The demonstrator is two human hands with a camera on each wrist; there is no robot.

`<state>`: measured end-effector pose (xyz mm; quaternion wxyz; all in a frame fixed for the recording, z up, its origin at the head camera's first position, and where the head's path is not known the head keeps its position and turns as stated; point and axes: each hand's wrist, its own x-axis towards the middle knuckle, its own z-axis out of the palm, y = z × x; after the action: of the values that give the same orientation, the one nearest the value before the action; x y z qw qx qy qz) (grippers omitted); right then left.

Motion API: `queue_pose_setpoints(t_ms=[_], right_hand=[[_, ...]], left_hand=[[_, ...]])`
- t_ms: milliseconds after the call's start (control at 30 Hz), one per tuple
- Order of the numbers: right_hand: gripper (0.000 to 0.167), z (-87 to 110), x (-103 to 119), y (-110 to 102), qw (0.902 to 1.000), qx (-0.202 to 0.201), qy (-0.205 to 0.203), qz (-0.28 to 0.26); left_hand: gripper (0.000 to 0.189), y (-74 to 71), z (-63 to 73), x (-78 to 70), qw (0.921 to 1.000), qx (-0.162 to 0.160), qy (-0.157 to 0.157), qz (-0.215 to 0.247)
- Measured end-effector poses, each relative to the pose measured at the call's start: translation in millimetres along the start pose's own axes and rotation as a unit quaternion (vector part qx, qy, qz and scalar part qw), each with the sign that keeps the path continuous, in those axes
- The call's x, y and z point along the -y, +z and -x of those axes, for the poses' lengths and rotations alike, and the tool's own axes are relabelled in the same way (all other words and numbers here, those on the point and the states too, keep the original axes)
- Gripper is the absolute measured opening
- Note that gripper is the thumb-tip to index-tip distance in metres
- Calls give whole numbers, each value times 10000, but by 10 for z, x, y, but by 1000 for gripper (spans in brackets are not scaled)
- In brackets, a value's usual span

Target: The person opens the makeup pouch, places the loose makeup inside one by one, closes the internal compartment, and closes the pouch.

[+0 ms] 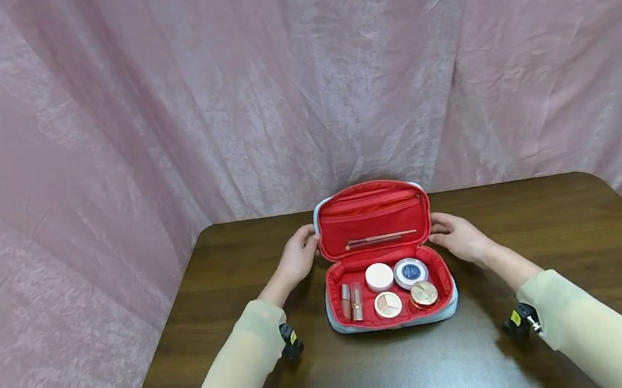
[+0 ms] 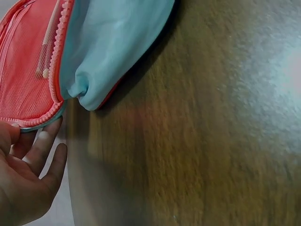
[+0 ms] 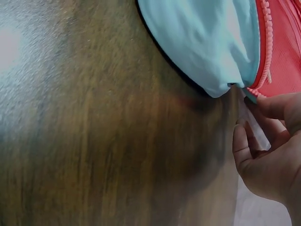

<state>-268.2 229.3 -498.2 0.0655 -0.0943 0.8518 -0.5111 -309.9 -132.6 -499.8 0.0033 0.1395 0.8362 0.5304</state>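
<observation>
An unzipped makeup bag (image 1: 372,329), light blue outside and red inside, stands on the table with its lid (image 1: 375,221) raised. At the lid's left edge, my left hand (image 1: 299,256) pinches the rim between thumb and fingers. My right hand (image 1: 461,238) pinches the opposite edge. Inside lie two lip tubes (image 1: 357,301), a white round case (image 1: 379,277), a silver-rimmed round case (image 1: 410,272) with a blue label, a three-colour round palette (image 1: 388,305) and a gold-lidded round case (image 1: 424,295). Makeup brushes (image 2: 47,42) sit behind the lid's mesh pocket.
The bag stands toward the far edge of a dark wooden table (image 1: 406,378). Pink velvety curtain (image 1: 292,86) hangs behind the table and along its left side. Each wrist wears a small black camera (image 1: 291,342).
</observation>
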Motion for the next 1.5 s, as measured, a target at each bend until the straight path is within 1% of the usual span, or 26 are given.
queue_pose_setpoints(t_ms=[100, 300, 533, 767, 967, 1100, 1267, 1500], right_hand=[[53, 7, -10, -2, 9999, -38, -25, -101], [54, -1, -48, 4, 9995, -30, 58, -300], [47, -22, -75, 7, 9983, 20, 75, -579], [52, -21, -74, -4, 9962, 99, 25, -862], [53, -20, -95, -15, 9938, 252, -50, -1084], [53, -16, -107, 0, 9924, 244, -114, -1203], [50, -11, -110, 19, 9893, 245, -56, -1434], [44, -16, -100, 15, 9860, 312, 31, -1640]], left_hand=[[26, 9, -12, -7, 10000, -3, -11, 65], [25, 29, -23, -18, 10000, -11, -6, 82], [26, 28, -21, -36, 9999, -10, -47, 100], [27, 15, -7, -51, 10000, -39, -38, 36], [29, -5, 9, -51, 9999, 8, -79, -75], [29, -8, 23, -49, 9999, 37, -129, -41], [28, -8, 39, -45, 9998, 64, -178, 13], [29, -30, 44, -41, 9998, 103, -126, -103]])
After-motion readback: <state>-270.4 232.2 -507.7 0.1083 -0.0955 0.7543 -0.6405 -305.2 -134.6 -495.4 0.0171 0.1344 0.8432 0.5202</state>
